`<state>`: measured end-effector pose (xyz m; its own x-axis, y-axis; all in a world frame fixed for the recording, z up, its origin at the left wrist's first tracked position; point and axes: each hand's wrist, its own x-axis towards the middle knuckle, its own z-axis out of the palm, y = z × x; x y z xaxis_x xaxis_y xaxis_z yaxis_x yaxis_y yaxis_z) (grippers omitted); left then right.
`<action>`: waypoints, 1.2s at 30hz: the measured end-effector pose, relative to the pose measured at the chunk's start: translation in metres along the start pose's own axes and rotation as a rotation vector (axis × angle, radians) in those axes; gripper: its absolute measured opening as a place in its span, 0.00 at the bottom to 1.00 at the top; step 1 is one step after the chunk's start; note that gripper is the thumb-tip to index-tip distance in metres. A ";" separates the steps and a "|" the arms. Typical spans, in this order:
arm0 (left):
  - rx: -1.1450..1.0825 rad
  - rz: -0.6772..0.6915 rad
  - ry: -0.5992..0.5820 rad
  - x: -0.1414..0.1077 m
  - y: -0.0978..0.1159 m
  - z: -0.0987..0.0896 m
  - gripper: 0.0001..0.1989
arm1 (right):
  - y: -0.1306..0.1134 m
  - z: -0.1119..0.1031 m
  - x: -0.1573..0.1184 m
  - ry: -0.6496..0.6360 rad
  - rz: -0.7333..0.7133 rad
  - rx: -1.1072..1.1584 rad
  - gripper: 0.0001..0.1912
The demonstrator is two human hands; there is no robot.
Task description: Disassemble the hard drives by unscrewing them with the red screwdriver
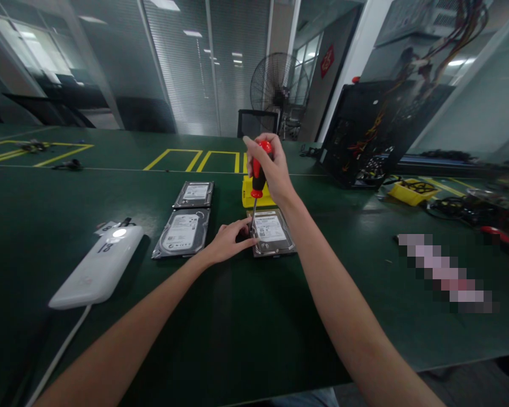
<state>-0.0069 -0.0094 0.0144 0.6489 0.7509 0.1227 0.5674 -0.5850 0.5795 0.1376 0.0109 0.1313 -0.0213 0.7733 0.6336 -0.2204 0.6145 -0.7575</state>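
Observation:
My right hand (269, 164) is closed around the red-and-black handle of a screwdriver (258, 180), which stands nearly upright. Its metal shaft reaches down to the left edge of a hard drive (271, 228) lying label up on the table. My left hand (232, 242) grips that drive's left edge, thumb and forefinger on either side of the screwdriver's tip. The tip's exact contact is too small to make out. Behind the drive sits a yellow plastic box (249, 195), partly covered by my right hand and wrist.
Two more hard drives, a smaller one (195, 194) and a larger one (182, 232), lie to the left on the green table (237, 328). Farther left is a white power bank (99, 265) with a cable. A black computer case (356, 135) and a yellow tray (411, 192) stand at right.

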 end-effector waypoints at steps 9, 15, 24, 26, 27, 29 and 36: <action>-0.009 0.001 0.007 0.000 0.001 -0.001 0.34 | 0.001 -0.007 0.003 -0.198 0.082 0.043 0.16; -0.002 0.003 -0.003 -0.001 0.000 -0.001 0.34 | 0.004 -0.002 0.000 -0.072 0.117 0.062 0.23; 0.012 0.023 -0.002 -0.002 0.000 -0.001 0.38 | -0.002 -0.006 0.002 -0.199 0.182 0.092 0.24; 0.014 0.024 0.001 -0.001 -0.001 -0.001 0.38 | -0.001 -0.004 0.002 -0.192 0.175 0.097 0.26; 0.013 0.026 0.001 -0.001 -0.001 -0.001 0.38 | 0.001 -0.003 0.002 -0.174 0.166 0.104 0.27; 0.011 0.025 0.000 -0.001 0.000 -0.001 0.38 | 0.005 -0.001 0.002 -0.130 0.142 0.124 0.27; 0.017 0.028 0.007 -0.001 -0.001 0.001 0.38 | 0.011 -0.004 0.004 -0.094 0.150 0.121 0.25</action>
<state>-0.0078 -0.0097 0.0132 0.6611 0.7364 0.1437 0.5578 -0.6105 0.5622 0.1389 0.0217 0.1249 -0.1520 0.8336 0.5310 -0.3230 0.4659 -0.8238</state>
